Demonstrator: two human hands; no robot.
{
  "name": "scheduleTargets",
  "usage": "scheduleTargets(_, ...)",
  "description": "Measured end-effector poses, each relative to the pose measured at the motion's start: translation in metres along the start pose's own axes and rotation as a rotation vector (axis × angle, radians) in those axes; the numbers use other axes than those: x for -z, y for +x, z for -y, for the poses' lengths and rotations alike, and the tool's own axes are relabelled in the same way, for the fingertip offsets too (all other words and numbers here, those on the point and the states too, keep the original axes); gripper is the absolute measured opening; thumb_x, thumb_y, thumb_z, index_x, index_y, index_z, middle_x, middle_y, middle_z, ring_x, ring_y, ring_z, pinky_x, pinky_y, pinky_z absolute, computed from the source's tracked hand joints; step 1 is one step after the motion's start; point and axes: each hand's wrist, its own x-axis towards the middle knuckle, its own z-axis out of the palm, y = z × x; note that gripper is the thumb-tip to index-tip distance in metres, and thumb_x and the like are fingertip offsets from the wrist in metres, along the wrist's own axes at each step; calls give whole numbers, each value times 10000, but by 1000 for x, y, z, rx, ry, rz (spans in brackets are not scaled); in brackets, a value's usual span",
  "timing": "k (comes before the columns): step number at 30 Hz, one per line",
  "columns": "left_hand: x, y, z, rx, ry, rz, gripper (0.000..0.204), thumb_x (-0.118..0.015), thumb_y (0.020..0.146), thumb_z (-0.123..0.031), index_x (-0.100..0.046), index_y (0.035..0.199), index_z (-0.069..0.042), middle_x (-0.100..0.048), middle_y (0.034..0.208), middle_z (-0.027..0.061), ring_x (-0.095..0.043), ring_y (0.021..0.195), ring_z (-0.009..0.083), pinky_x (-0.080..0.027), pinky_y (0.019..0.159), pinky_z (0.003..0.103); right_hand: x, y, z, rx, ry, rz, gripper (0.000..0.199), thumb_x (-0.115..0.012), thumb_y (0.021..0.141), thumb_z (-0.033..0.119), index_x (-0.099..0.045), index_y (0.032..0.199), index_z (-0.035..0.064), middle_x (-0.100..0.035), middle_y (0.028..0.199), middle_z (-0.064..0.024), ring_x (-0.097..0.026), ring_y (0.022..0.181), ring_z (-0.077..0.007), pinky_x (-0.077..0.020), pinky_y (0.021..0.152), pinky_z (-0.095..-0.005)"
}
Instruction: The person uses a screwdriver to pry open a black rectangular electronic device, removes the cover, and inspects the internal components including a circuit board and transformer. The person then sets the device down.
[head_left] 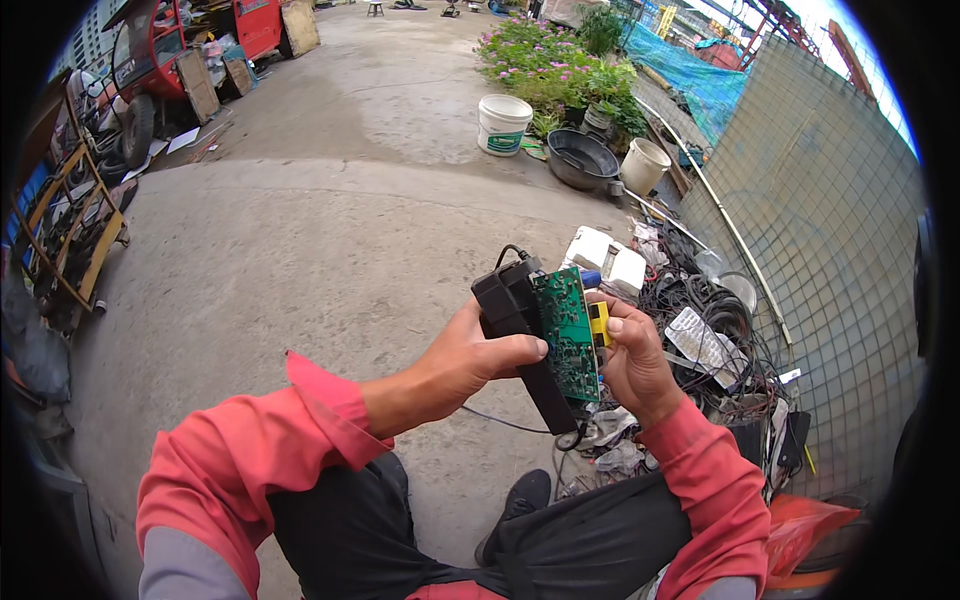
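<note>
In front of my knees, my left hand (465,350) is closed around a long black plastic housing (508,300), its thumb lying across toward a green circuit board (565,335). A black cable (512,249) loops out of the housing's upper end. The board stands tilted along the housing's right side, solder side toward me. My right hand (635,355) pinches the board's right edge at a yellow part (599,324), probably a transformer. A blue cylindrical part (590,279) sticks out near the board's top. Whether board and housing are still joined is hidden.
A heap of cables and scrap (700,310) lies close on my right, with a white plastic piece (607,260) on it. Beyond stand a white bucket (504,125), a black basin (582,160) and flowering plants (560,70). A mesh panel (810,200) leans at right; a wooden frame (85,220) stands left.
</note>
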Motion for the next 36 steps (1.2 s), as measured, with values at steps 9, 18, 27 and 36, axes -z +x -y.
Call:
scheduleTargets(9, -3, -1, -2, 9, -41, -10, 640, -783, 884, -157, -466, 1433, -65, -621, 1277, 66, -654, 1149, 197, -583, 981, 408, 3, 1, 1, -23, 63, 26, 490, -645, 945, 133, -498, 1362, -78, -649, 1267, -190, -700, 1131, -250, -604, 990, -376)
scheduleTargets(18, 1, 1, 4, -15, -15, 0, 625, -782, 880, -156, -479, 1418, -57, -626, 1272, 67, -652, 1134, 187, -577, 972, 398, 7, 1, 2, -28, 89, 46, 524, -658, 926, 130, -502, 1368, -105, -650, 1292, -213, -697, 1146, -264, -562, 1054, -407)
scheduleTargets(27, -2, -2, 0, -30, -1, -7, 620, -792, 864, -149, -496, 1399, -50, -641, 1222, 54, -638, 1113, 164, -552, 967, 357, 13, 0, 3, -45, 123, 96, 499, -618, 941, 128, -513, 1380, -85, -650, 1304, -193, -684, 1170, -263, -550, 1061, -418)
scheduleTargets(36, 1, 0, 4, -44, 14, -2, 606, -793, 851, -128, -511, 1381, -39, -648, 1198, 53, -624, 1077, 146, -532, 926, 321, 17, -1, 5, -46, 167, 125, 469, -595, 957, 106, -513, 1398, -35, -623, 1348, -190, -661, 1207, -278, -538, 1074, -439)
